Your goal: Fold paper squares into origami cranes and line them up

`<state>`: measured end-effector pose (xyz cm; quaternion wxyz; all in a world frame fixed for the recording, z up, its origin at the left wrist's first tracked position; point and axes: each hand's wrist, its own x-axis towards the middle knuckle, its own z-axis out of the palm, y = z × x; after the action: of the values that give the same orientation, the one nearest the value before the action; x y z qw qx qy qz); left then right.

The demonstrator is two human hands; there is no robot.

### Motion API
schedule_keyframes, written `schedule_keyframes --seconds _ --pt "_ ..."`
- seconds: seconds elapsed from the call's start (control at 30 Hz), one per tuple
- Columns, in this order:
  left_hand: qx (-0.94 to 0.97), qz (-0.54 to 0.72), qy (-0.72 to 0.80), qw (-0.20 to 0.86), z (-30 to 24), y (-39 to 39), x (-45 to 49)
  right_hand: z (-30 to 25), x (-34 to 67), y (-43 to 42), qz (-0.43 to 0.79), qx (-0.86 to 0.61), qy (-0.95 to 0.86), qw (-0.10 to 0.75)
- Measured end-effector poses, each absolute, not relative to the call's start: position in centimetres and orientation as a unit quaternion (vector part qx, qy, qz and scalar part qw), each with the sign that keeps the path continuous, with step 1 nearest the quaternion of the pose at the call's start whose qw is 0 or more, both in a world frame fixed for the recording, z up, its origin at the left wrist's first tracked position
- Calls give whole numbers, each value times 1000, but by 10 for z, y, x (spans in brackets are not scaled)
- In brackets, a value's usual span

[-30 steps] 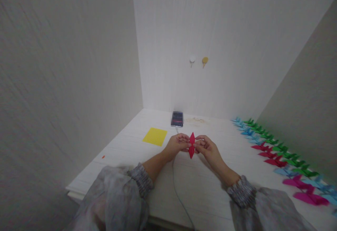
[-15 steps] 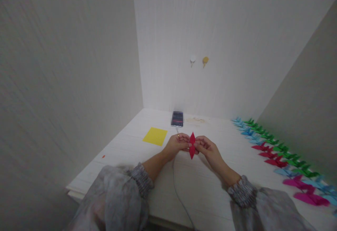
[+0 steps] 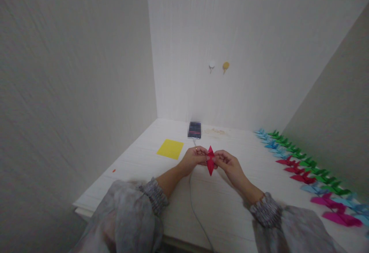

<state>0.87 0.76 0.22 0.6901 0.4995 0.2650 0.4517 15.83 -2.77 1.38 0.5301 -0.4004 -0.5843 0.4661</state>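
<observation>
Between my two hands is a folded piece of red origami paper [image 3: 211, 167], long and diamond-shaped, its points up and down. My left hand [image 3: 195, 158] pinches its left edge, thumb in front and fingers behind. On the opposite edge, the thumb and fingers of my right hand [image 3: 226, 161] are closed in the same way. Both hands are just above the table, and fingers hide the middle of the paper. A flat yellow paper square [image 3: 170, 149] lies to the left of my left hand.
Rows of folded paper cranes [image 3: 302, 177] in green, blue, red and magenta line the table's right side. A phone [image 3: 195, 130] leans near the back wall, its cable [image 3: 191, 203] running to the front edge. A small orange scrap [image 3: 113, 171] lies left; hooks [image 3: 225, 65] hang on the wall.
The red paper has shifted slightly downward between my fingers, and its upper and lower points look a little different in shape. Both hands stay almost where they were.
</observation>
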Motion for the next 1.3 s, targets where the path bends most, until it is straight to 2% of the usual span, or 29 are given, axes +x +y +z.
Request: schedule_keyframes --seconds 0.4,0.63,0.9,1.3 --pt "488 451 255 703 3 7 10 13 160 -26 466 -401 -582 532" --pt "495 431 247 713 0 9 9 4 162 -22 508 -368 -560 541" --pt "483 441 270 707 -5 14 9 11 162 -26 456 -400 -585 539" --pt "484 444 261 707 -8 12 12 5 163 -22 474 -379 -572 551"
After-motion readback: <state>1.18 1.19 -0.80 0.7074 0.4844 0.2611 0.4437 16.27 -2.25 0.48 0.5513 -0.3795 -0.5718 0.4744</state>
